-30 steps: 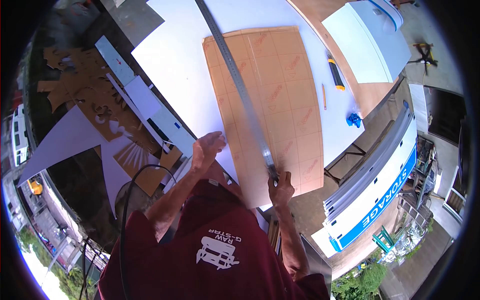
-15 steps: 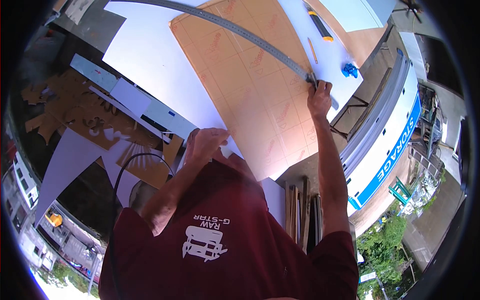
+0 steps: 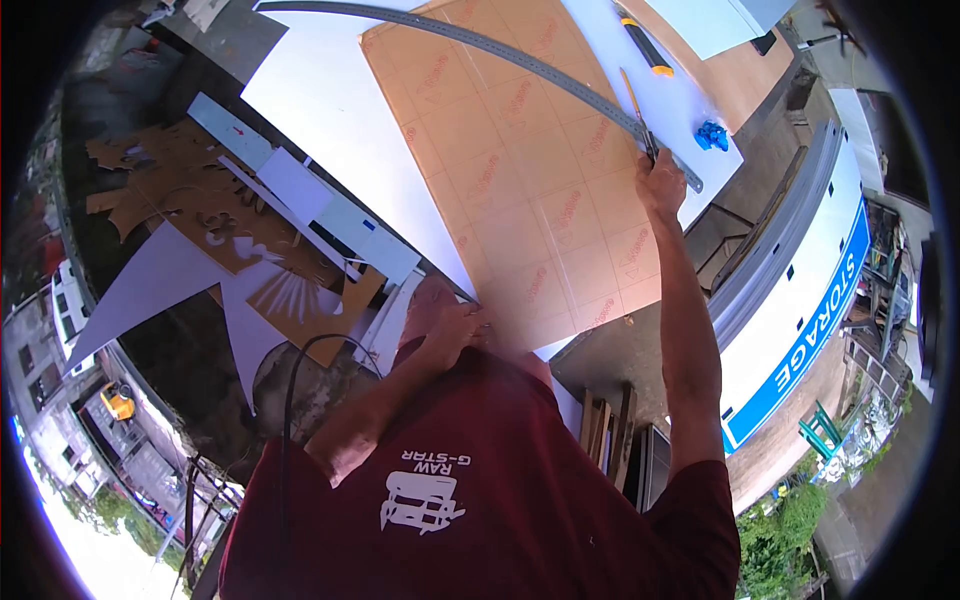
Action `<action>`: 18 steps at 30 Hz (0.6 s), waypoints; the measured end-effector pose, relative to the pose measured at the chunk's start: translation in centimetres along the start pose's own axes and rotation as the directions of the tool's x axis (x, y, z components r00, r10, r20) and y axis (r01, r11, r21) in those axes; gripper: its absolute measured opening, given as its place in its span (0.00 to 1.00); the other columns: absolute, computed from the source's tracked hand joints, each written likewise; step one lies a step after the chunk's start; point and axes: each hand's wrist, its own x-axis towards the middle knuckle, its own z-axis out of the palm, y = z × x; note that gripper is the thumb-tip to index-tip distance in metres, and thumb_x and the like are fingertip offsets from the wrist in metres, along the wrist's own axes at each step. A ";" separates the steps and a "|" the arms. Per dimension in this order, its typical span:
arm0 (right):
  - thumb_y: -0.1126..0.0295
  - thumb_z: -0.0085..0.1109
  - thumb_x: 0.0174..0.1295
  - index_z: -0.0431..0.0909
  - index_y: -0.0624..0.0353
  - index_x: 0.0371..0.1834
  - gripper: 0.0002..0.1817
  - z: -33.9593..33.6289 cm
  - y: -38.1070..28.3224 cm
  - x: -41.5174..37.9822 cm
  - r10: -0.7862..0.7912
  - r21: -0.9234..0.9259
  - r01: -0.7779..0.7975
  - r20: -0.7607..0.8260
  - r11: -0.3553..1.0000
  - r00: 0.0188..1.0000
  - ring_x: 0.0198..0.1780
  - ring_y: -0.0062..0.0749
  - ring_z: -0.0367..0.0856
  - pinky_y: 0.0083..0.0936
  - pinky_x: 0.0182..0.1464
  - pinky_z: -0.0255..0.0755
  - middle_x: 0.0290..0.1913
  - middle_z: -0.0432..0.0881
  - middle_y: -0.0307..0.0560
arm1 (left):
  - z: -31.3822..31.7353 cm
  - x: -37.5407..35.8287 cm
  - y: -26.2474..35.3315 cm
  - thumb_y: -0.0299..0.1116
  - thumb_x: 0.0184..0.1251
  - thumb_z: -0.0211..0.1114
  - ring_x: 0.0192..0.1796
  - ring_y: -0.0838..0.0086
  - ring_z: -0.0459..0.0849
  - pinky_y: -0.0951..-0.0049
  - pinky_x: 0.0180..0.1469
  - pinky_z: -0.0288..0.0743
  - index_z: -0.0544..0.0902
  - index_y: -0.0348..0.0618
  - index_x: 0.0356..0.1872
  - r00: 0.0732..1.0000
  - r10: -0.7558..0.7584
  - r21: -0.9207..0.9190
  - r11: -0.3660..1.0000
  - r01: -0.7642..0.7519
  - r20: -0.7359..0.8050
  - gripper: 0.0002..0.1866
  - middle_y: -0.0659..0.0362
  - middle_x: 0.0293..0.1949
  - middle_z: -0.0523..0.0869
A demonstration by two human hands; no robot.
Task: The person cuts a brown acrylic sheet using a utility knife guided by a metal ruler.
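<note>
A long steel ruler [image 3: 520, 62] looks curved in this wide view and lies across a board covered in brown printed paper [image 3: 540, 200]. At the ruler's near right end, my right hand [image 3: 662, 182] is closed around a small dark hand tool [image 3: 650, 146], its kind partly hidden by my fingers. The tool's tip is at the ruler's edge. My left hand [image 3: 460, 328] is by the board's near left corner, close to my shirt. Its fingers are loosely bent and apart, with nothing visible in them.
On the white sheet [image 3: 340, 130] beneath lie a pencil [image 3: 629, 90], a yellow-and-black cutter [image 3: 646, 48] and a crumpled blue item [image 3: 711, 135]. Brown and white cut-outs [image 3: 240, 240] are at left. A blue-and-white STORAGE sign [image 3: 820, 310] stands at right. Wooden strips [image 3: 605, 430] stand below the board.
My left hand has drawn back from the board's left edge toward my body. My right hand has turned at the ruler's end, and the dark tool now shows above its fingers. The view has shifted slightly.
</note>
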 end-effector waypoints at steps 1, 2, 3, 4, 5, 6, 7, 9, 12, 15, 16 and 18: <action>0.55 0.61 0.64 0.75 0.60 0.39 0.18 0.1 0.3 0.2 -0.017 0.017 0.017 0.003 1.000 1.000 0.39 0.61 0.85 0.51 0.45 0.78 0.34 0.84 0.65 | 1.7 -1.7 1.5 0.40 0.70 0.64 0.36 0.74 0.85 0.72 0.40 0.81 0.81 0.33 0.51 0.999 0.007 -0.003 1.000 -0.007 -0.041 0.19 0.54 0.38 0.86; 0.54 0.61 0.64 0.76 0.61 0.39 0.18 0.1 0.5 0.3 -0.034 0.033 0.034 0.009 0.999 0.999 0.39 0.62 0.85 0.51 0.46 0.78 0.34 0.84 0.66 | 2.7 -2.7 2.2 0.39 0.70 0.65 0.36 0.73 0.86 0.72 0.40 0.81 0.81 0.32 0.51 0.997 0.012 -0.008 1.000 -0.013 -0.082 0.19 0.54 0.38 0.86; 0.53 0.60 0.63 0.76 0.61 0.39 0.19 0.0 0.6 0.4 -0.057 0.038 0.055 0.049 0.998 0.997 0.39 0.62 0.85 0.51 0.46 0.78 0.34 0.84 0.66 | 2.4 -2.6 1.4 0.39 0.69 0.66 0.36 0.73 0.86 0.71 0.40 0.82 0.81 0.32 0.50 0.986 0.052 0.073 0.996 -0.041 -0.156 0.19 0.54 0.38 0.86; 0.52 0.60 0.63 0.76 0.62 0.39 0.20 -0.3 0.7 0.4 -0.083 0.040 0.080 0.089 0.996 0.993 0.39 0.62 0.85 0.52 0.45 0.78 0.34 0.84 0.66 | 1.8 -2.3 0.4 0.39 0.68 0.67 0.36 0.73 0.86 0.71 0.40 0.82 0.81 0.32 0.49 0.970 0.096 0.151 0.987 -0.062 -0.225 0.19 0.53 0.39 0.86; 0.51 0.60 0.63 0.77 0.62 0.39 0.21 -0.6 0.8 0.3 -0.110 0.040 0.106 0.130 0.994 0.985 0.39 0.62 0.85 0.52 0.45 0.78 0.34 0.84 0.65 | 1.1 -1.9 -0.5 0.39 0.67 0.68 0.36 0.72 0.87 0.71 0.40 0.82 0.82 0.31 0.48 0.946 0.142 0.227 0.971 -0.076 -0.290 0.19 0.53 0.39 0.87; 0.51 0.61 0.63 0.77 0.62 0.39 0.22 -0.9 0.7 0.2 -0.110 0.084 0.098 0.153 0.992 0.982 0.39 0.62 0.85 0.51 0.45 0.78 0.33 0.84 0.65 | 0.4 -1.9 -1.1 0.39 0.67 0.68 0.39 0.71 0.86 0.71 0.42 0.81 0.81 0.30 0.49 0.946 0.146 0.208 0.974 -0.086 -0.289 0.20 0.53 0.40 0.87; 0.50 0.61 0.63 0.77 0.62 0.39 0.22 -1.1 0.4 -0.1 -0.112 0.126 0.090 0.178 0.988 0.978 0.39 0.61 0.85 0.51 0.45 0.78 0.33 0.84 0.65 | -0.2 -2.1 -1.5 0.39 0.67 0.67 0.42 0.69 0.86 0.72 0.45 0.81 0.81 0.29 0.51 0.946 0.149 0.188 0.977 -0.097 -0.287 0.21 0.53 0.41 0.87; 0.50 0.62 0.62 0.77 0.61 0.39 0.22 -1.6 -0.3 -0.7 -0.139 0.182 0.101 0.212 0.978 0.967 0.39 0.61 0.85 0.51 0.44 0.77 0.32 0.85 0.64 | -1.1 -3.0 -1.9 0.38 0.67 0.67 0.44 0.69 0.86 0.73 0.47 0.80 0.81 0.27 0.52 0.922 0.251 0.117 0.967 -0.226 -0.296 0.22 0.53 0.43 0.87; 0.53 0.65 0.61 0.76 0.59 0.39 0.19 -1.7 -2.0 -2.1 -0.128 0.140 0.106 0.162 0.985 0.978 0.37 0.59 0.85 0.51 0.41 0.77 0.30 0.85 0.60 | -2.5 -5.1 -1.2 0.36 0.65 0.68 0.41 0.73 0.86 0.74 0.44 0.80 0.83 0.27 0.48 0.805 0.441 0.004 0.878 -0.479 -0.396 0.19 0.54 0.43 0.88; 0.60 0.69 0.60 0.72 0.55 0.45 0.18 -2.1 -3.7 -3.0 -0.241 0.197 0.223 0.071 0.955 0.968 0.43 0.56 0.84 0.49 0.42 0.78 0.46 0.78 0.55 | -10.4 -4.2 -0.1 0.43 0.65 0.69 0.28 0.78 0.84 0.75 0.30 0.76 0.85 0.32 0.40 0.693 0.468 0.171 0.874 -0.455 -0.548 0.19 0.58 0.30 0.87; 0.60 0.70 0.59 0.72 0.53 0.46 0.19 -2.1 -3.8 -3.1 -0.232 0.202 0.209 0.097 0.957 0.968 0.44 0.57 0.83 0.49 0.43 0.77 0.47 0.76 0.55 | -10.5 -4.6 1.2 0.44 0.65 0.69 0.26 0.78 0.82 0.76 0.29 0.74 0.86 0.32 0.39 0.649 0.509 0.213 0.850 -0.482 -0.566 0.19 0.60 0.28 0.85; 0.61 0.71 0.57 0.71 0.50 0.50 0.22 -1.7 -5.0 -2.4 -0.226 0.221 0.192 0.142 0.956 0.964 0.46 0.59 0.81 0.49 0.44 0.76 0.51 0.72 0.54 | -12.2 -4.8 3.3 0.45 0.66 0.69 0.24 0.79 0.79 0.77 0.27 0.71 0.87 0.33 0.37 0.581 0.546 0.355 0.837 -0.417 -0.603 0.20 0.62 0.24 0.83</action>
